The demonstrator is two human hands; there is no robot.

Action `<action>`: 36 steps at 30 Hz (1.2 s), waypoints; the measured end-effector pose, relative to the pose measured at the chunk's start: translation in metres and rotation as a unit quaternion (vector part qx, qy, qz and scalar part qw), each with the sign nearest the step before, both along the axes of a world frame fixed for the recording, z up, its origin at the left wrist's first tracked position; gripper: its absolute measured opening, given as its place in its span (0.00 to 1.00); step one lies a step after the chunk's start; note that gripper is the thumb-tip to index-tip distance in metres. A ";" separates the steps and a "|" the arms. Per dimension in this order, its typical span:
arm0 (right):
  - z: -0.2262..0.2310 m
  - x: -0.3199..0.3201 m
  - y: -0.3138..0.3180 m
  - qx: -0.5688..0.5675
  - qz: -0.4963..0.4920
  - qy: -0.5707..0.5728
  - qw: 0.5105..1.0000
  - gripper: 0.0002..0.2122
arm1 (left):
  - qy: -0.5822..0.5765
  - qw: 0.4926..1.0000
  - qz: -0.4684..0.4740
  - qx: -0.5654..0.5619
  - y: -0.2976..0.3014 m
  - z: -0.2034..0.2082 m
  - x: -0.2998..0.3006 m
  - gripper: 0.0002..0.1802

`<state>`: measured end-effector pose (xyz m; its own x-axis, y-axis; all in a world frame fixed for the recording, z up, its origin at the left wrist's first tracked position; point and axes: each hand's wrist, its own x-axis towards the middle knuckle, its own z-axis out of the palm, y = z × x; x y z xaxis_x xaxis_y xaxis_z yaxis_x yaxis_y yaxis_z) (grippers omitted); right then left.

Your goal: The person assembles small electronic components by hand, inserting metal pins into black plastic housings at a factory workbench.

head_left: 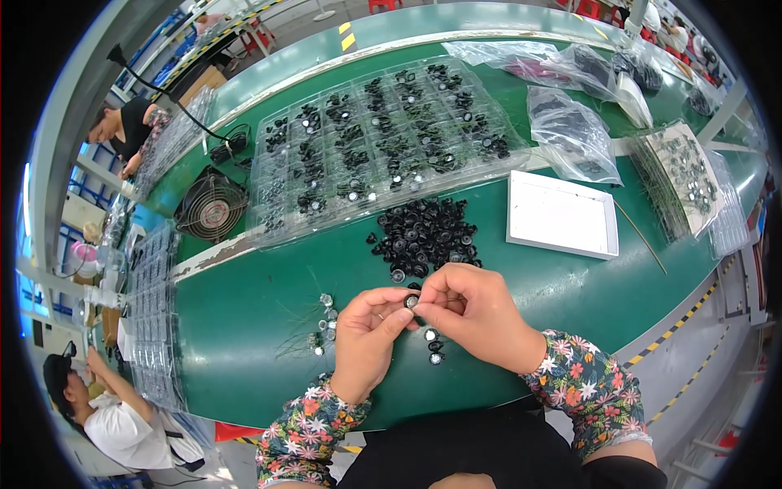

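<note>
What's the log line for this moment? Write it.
left hand: pinching round piece; right hand: pinching same piece; ahead: black parts pile; beyond: clear compartment tray

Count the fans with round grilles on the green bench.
1: the black fan sits just left of the large clear tray, farther from the wearer than the left hand. No other shows, though one could be hidden.

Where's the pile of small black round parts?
In the head view, the pile of small black round parts lies near centre, beyond the right hand, left of the white rectangular box.
</note>
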<state>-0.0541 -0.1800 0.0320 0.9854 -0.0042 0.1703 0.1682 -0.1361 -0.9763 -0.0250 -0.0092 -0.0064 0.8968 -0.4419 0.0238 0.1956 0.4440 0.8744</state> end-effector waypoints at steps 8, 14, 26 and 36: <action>0.005 -0.001 -0.001 -0.052 -0.002 -0.038 0.998 0.04 | 0.023 0.999 -0.018 -0.015 0.000 0.002 0.000 0.12; 0.004 -0.001 -0.003 -0.111 -0.001 -0.097 0.989 0.06 | 0.034 0.999 -0.032 -0.015 0.001 0.003 0.002 0.12; -0.001 0.000 -0.003 -0.173 -0.006 -0.175 0.969 0.07 | 0.012 1.000 -0.025 0.013 0.001 0.006 0.001 0.12; -0.001 0.000 -0.001 -0.175 -0.036 -0.179 0.968 0.09 | 0.055 0.997 -0.056 -0.021 0.001 0.004 0.003 0.12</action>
